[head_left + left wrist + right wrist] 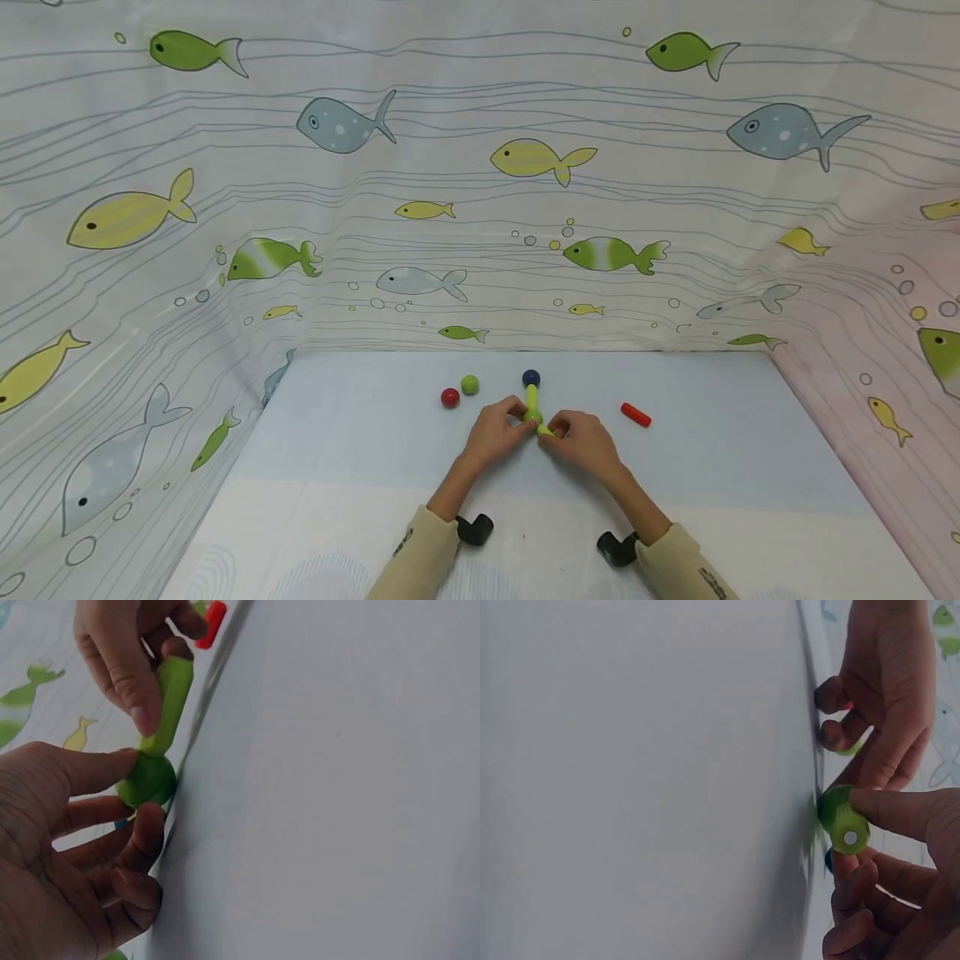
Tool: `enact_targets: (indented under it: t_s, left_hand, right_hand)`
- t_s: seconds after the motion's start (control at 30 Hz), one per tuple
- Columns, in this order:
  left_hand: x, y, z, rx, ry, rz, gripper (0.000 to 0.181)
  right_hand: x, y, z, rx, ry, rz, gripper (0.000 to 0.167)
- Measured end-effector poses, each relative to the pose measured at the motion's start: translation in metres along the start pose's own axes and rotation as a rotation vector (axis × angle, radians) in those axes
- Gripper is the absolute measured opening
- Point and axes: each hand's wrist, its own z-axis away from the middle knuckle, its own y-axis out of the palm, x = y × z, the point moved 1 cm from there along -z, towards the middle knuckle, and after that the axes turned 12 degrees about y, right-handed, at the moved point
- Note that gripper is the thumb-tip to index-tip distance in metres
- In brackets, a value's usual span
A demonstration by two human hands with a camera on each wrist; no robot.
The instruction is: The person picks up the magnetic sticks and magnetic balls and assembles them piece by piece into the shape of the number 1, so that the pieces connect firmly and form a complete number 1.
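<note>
My left hand pinches a green ball between thumb and fingers. A yellow-green rod meets that ball, and my right hand pinches the rod between thumb and fingers. In the right wrist view the rod's end faces the camera and shows a pale round spot. From the green ball a second yellow-green rod runs away from me to a dark blue ball. Whether the near rod is fully seated in the green ball, I cannot tell.
Left of the hands lie a red ball and a lighter green ball. A red rod lies to the right. The pale table is bounded at the back and sides by a fish-printed curtain.
</note>
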Motion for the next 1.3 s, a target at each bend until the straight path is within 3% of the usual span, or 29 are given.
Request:
enact_targets:
  t_s: [0.63,1.0,1.3]
  left_hand:
    - [-0.002,-0.001,-0.001,0.003,-0.007,0.024,0.017]
    - [0.0,0.0,-0.001,0.013,-0.015,0.023,0.019]
    - [0.0,0.001,-0.001,0.011,0.003,-0.006,0.019]
  right_hand:
    - [0.01,0.01,0.006,0.074,0.076,-0.122,0.028]
    - [0.007,0.007,0.004,0.099,0.083,-0.113,0.03]
    - [0.006,0.001,-0.003,0.039,0.103,-0.109,0.023]
